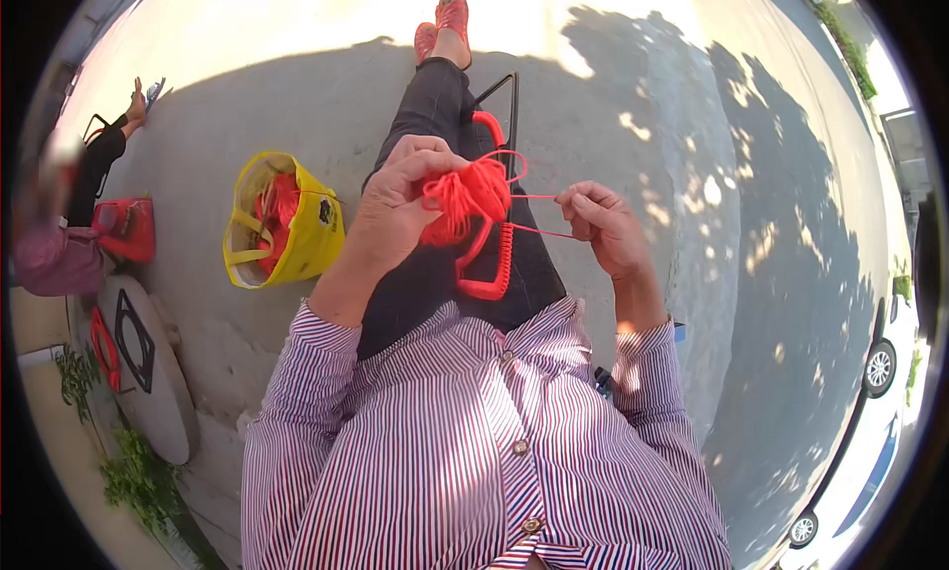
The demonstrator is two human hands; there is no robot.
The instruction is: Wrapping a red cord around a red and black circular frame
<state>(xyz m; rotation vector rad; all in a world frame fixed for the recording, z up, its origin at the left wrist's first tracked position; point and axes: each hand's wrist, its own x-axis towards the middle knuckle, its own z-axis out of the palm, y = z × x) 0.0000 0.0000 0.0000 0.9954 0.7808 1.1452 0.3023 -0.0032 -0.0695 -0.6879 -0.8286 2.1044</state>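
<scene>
Red yarn fills the middle of what we see: a loose, looped red bundle (457,206) sits above our lap, gathered in our left hand (400,196), whose thumb and fingers are closed on its upper left side. Our right hand (603,224), apart from the left, pinches thin red strands (535,196) that run from the bundle, the upper one drawn nearly level and the lower one sloping slightly down toward the fingers. Just behind the bundle, a frame wrapped in red cord (505,259) lies over our dark trousers (539,273), with a bare black bar (514,110) showing at its far end; we cannot tell whether the bundle touches it. Our striped shirt (435,451) fills the lower part of the view, and our red shoes (453,14) point away from us on the grey pavement (366,86). Near our left leg a yellow bag (314,242) stands open, more red yarn (281,206) inside it. Farther left, another person (61,263) sits beside a red bag (129,236), partly blurred at the rim. A round grey surface (163,417) below them carries a black frame (149,357) and, by its edge, a red one; leafy plants (141,481) grow nearby.
</scene>
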